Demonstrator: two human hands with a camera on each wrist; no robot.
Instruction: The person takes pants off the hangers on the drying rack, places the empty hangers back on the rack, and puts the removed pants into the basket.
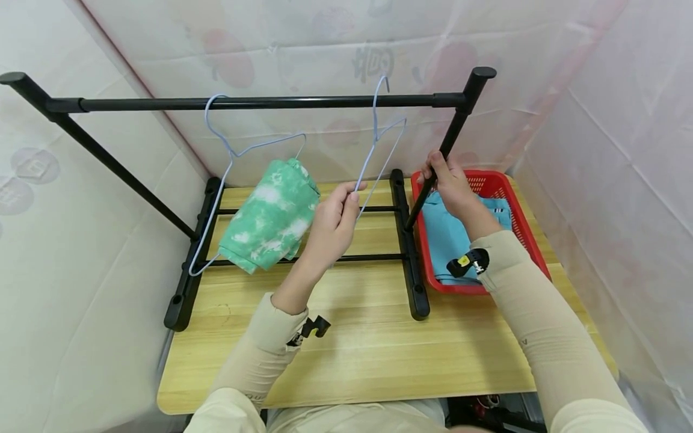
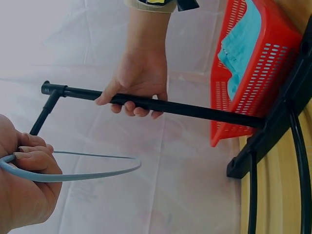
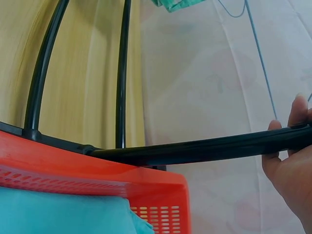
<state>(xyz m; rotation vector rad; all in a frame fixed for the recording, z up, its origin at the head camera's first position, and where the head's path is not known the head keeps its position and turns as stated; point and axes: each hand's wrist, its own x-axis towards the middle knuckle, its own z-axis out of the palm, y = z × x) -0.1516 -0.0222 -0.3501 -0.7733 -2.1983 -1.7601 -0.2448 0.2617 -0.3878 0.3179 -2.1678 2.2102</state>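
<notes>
My left hand (image 1: 332, 228) pinches the lower side of a light blue wire hanger (image 1: 375, 120) between thumb and fingers. The hook of this hanger overlaps the black top bar (image 1: 303, 102) of a clothes rack in the head view. With my right hand (image 1: 453, 186) I grip the rack's right upright post (image 1: 453, 133), thumb on one side and fingertips on the other, as the left wrist view shows. Further left, a second blue hanger (image 1: 231, 155) hangs from the bar, carrying a green and white tie-dyed cloth (image 1: 271, 216) draped over it.
A red plastic basket (image 1: 521, 225) stands right of the rack, holding folded blue cloth (image 1: 444, 240). The rack's black feet (image 1: 181, 300) rest on a light wooden table (image 1: 379, 355). Pale patterned curtains (image 1: 325, 54) enclose the back and both sides.
</notes>
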